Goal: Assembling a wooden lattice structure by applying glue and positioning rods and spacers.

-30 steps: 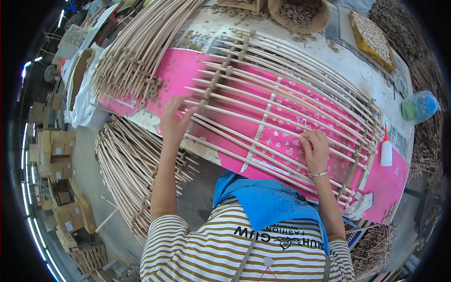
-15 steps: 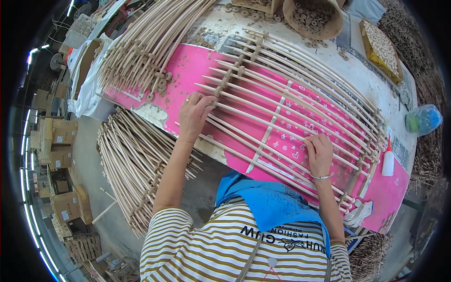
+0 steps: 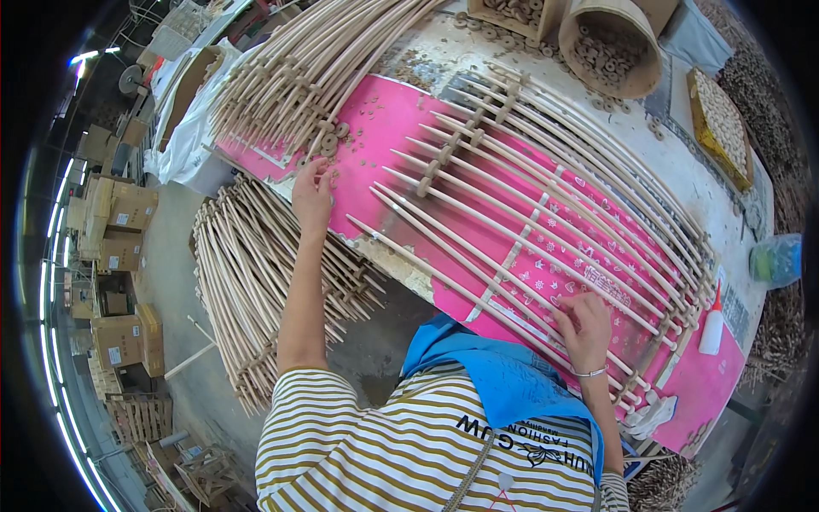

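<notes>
Thin wooden rods with pointed ends lie fanned across a pink sheet, several of them strung through a row of brown ring spacers. My left hand is at the sheet's left edge, beside loose round rings. Its thumb and fingers are apart, and nothing shows between them. My right hand hovers over or rests on the nearer rods, its fingers loosely bent with a gap at the thumb. Whether it touches a rod is hard to see. Farther right, the rods pass through a second row of spacers.
A bundle of rods lies at the far left; another stands below the table edge. At the back are a tub of rings and a yellow-sided box. A white glue bottle and crumpled cloth are at right.
My left hand has left the pointed rod tip and moved left to the loose rings. My right hand has shifted nearer to me across the rods, its fingers loosened. The view has shifted slightly.
</notes>
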The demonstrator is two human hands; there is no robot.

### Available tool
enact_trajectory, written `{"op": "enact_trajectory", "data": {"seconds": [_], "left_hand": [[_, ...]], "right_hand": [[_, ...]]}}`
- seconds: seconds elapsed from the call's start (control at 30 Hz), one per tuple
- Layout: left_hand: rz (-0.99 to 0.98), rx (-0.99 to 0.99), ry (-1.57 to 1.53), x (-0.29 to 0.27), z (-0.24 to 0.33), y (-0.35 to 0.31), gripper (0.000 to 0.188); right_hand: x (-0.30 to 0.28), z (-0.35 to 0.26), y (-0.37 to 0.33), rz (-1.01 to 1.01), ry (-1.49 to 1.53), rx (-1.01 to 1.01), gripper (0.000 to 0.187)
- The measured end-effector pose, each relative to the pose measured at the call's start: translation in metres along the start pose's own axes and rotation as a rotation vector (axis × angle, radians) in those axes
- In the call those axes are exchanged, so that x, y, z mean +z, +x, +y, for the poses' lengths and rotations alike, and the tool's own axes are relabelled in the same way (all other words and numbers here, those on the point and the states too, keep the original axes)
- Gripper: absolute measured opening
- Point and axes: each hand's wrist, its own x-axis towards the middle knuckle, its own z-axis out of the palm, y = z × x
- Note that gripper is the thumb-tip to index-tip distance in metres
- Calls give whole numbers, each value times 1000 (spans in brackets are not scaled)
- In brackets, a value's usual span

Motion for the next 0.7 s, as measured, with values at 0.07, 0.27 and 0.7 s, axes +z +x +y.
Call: {"op": "enact_trajectory", "data": {"seconds": [0.07,0.27,0.7], "left_hand": [[-12,-9,29,-3,14,4,32],[-18,176,369,14,19,36,35],[-217,245,742,55,8,92,11]], "right_hand": [[6,1,-2,-11,23,-4,18],[11,1,0,-14,11,9,15],[5,2,-1,34,233,173,11]]}}
